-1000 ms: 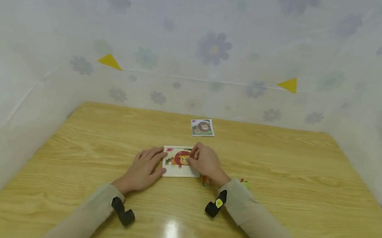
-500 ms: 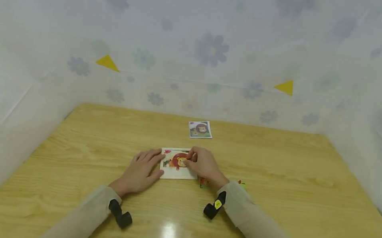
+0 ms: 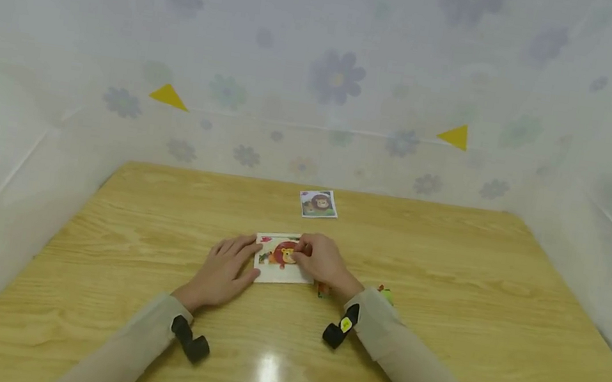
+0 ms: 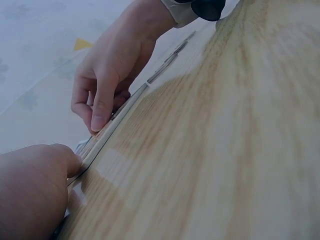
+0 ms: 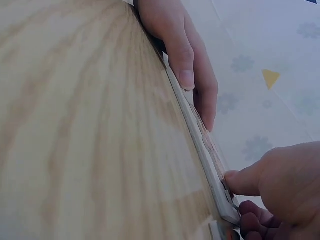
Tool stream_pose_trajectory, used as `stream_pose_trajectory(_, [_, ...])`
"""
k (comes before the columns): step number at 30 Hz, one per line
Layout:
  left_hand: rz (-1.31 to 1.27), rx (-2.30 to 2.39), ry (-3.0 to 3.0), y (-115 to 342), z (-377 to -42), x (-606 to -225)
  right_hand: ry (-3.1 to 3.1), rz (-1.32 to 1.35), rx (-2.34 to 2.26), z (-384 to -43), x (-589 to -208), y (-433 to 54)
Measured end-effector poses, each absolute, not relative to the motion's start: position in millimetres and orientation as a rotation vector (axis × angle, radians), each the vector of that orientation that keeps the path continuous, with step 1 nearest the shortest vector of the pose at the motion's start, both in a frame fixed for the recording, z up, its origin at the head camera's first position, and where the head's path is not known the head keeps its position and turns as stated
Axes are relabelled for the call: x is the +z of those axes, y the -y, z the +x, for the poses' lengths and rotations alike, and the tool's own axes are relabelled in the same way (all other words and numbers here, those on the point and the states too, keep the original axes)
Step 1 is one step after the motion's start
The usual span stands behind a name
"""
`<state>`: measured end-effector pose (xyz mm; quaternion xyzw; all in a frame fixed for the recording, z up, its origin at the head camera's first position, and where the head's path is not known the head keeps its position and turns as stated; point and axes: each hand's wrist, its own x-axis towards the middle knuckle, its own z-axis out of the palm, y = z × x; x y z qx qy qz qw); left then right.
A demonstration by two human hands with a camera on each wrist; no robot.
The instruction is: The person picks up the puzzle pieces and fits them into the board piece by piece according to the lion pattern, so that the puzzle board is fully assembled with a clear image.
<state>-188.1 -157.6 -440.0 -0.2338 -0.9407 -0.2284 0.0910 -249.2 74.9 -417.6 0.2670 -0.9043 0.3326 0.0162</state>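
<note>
White-bordered, the lion puzzle (image 3: 278,276) lies flat on the wooden table (image 3: 194,205) between both hands. The left hand (image 3: 222,271) reaches palm-down, fingers extended, thumb apart, tips at its left edge. The right hand (image 3: 327,262) arches over its right side, thumb and forefinger drawn together; whether they pinch anything, I cannot tell.

The white board (image 3: 280,275) carries a red-maned lion (image 3: 282,251), the table (image 3: 447,267) yellow grain, the backdrop (image 3: 283,14) purple flowers (image 3: 337,77).
</note>
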Motion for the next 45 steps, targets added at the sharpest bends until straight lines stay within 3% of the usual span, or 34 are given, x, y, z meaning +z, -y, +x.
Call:
stream_pose_trajectory(15, [-0.703,-0.679,2.795,157,-190,-439,2.734,1.057,0.937,-239,-415,-89])
stream_pose_trajectory(23, [-0.707,-0.674,2.806,156,-191,-438,2.671,1.007,1.152,-236,-416,-121])
stream_pose_trajectory(31, [-0.709,-0.684,2.802,156,-190,-438,2.801,1.062,1.03,-227,-409,-145])
stream_pose_trajectory(45, [-0.716,-0.688,2.823,158,-189,-437,2.934,1.063,0.975,-217,-401,-147])
